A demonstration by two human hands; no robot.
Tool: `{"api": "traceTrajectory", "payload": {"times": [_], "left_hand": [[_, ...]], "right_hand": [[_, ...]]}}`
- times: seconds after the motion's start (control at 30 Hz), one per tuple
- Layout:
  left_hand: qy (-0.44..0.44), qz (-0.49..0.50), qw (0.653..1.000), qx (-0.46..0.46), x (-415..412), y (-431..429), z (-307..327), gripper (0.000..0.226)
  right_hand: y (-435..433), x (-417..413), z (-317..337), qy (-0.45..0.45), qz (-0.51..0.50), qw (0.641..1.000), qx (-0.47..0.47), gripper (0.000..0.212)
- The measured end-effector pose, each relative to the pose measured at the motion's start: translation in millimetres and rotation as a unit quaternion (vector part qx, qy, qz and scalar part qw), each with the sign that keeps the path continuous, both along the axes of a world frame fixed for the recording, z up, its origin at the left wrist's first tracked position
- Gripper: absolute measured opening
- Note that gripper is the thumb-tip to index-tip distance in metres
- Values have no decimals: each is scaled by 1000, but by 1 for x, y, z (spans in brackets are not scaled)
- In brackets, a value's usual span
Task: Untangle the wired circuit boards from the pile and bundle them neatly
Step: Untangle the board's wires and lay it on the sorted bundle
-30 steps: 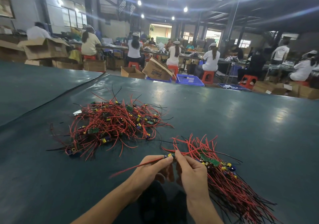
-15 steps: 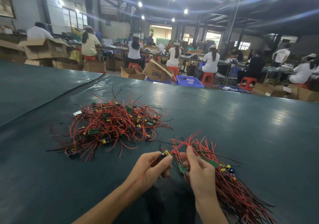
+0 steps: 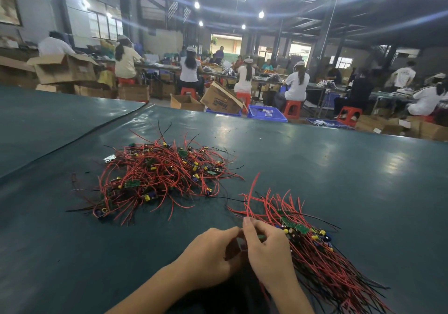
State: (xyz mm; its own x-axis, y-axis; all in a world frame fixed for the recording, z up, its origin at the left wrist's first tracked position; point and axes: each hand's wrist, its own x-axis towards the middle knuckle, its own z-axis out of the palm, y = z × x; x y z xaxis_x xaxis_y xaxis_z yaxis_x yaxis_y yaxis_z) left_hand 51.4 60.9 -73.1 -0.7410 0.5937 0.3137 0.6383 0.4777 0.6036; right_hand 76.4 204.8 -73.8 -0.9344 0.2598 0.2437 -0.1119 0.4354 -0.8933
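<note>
A factory assembly hall: capped workers (image 3: 297, 86) on red stools (image 3: 292, 109) at long benches (image 3: 385, 95), cardboard boxes (image 3: 219, 99) around.

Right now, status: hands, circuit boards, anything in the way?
Right hand pinches wired circuit board; left hand against it, grip hidden. Tangled pile ahead-left, sorted bundle right. Nothing blocking.

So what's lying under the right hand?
Red wires of the neat bundle run beneath the right hand, and part of a green board shows in its grip. Whatever else it holds is covered.
</note>
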Motion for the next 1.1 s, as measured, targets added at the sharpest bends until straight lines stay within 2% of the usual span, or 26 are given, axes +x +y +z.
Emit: {"api": "traceTrajectory", "payload": {"times": [0.1, 0.17, 0.23, 0.27, 0.33, 0.4, 0.5, 0.63, 0.77, 1.0, 1.1], "left_hand": [[9, 6, 1000, -11, 0, 1, -2, 31], [22, 16, 999, -24, -1, 0, -3, 34], [74, 51, 996, -28, -4, -3, -3, 33], [113, 78, 990, -20, -7, -6, -3, 31], [187, 147, 971, -3, -17, -16, -3, 25], [220, 229, 948, -16, -29, -28, -4, 24], [173, 325, 924, -107, -44, -49, -11, 44], [71, 394, 896, -192, -60, -72, -20, 65], [6, 412, 890, -198, -65, -87, -17, 55], [59, 429, 890, -140, -69, -97, -11, 32], [73, 430, 893, -116, -68, -95, -9, 29]], "right_hand": [[5, -2, 0, 1, -36, 999, 5, 34], [8, -3, 1, 4, -56, 998, -3, 25], [10, -4, 3, 12, -79, 997, -15, 18], [12, -3, 5, 16, -94, 995, -9, 21], [17, -1, 8, 21, -127, 991, 47, 27], [19, 4, 11, 3, -148, 982, 120, 31], [17, 8, 13, -55, -166, 962, 210, 35], [17, 11, 13, -87, -176, 945, 263, 40], [18, 10, 10, -90, -174, 941, 276, 43], [17, 9, 9, -72, -168, 948, 262, 42], [16, 10, 9, -61, -166, 951, 254, 40]]}}
